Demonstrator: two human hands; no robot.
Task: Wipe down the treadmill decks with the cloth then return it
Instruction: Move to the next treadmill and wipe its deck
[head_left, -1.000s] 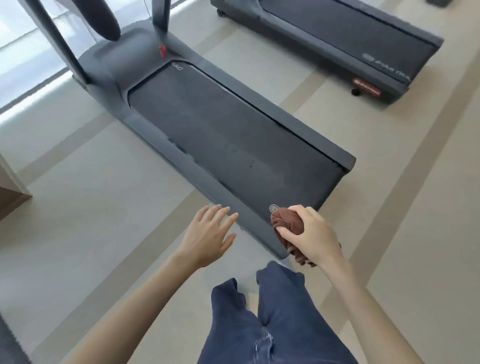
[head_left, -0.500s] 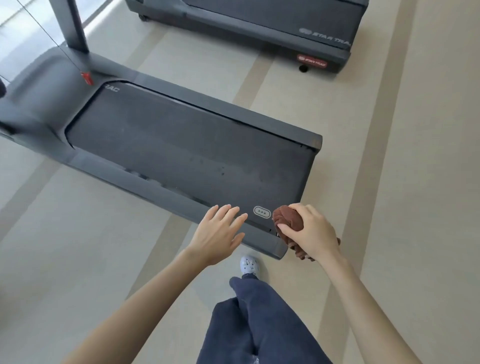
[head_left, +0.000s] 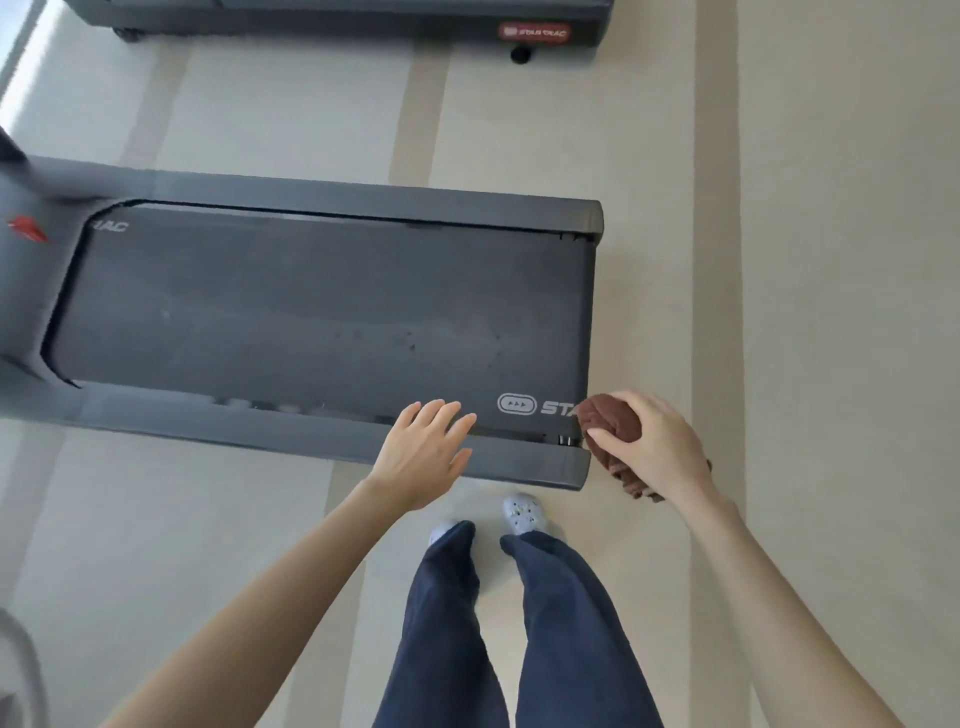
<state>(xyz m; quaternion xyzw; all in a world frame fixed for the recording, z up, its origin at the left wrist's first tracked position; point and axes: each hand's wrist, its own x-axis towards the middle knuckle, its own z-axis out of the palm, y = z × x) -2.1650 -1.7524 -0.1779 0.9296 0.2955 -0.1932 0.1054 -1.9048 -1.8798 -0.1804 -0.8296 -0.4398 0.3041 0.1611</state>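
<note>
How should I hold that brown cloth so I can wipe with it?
Grab the bunched-up middle of the cloth from above, like the right hand does. It is a soft wad, easy to close round; its loose end dangles underneath.

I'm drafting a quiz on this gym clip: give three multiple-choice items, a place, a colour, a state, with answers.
1. Where is the cloth? A at the near treadmill's end corner; B flat on the floor; C in a pocket.
2. The cloth's colour? A white; B reddish brown; C blue.
3. The left hand is: A gripping the cloth; B a fist; C open, empty.
Answers: A, the right hand grips it beside that corner; B, its folds show brown; C, its fingers spread above the side rail.
</note>
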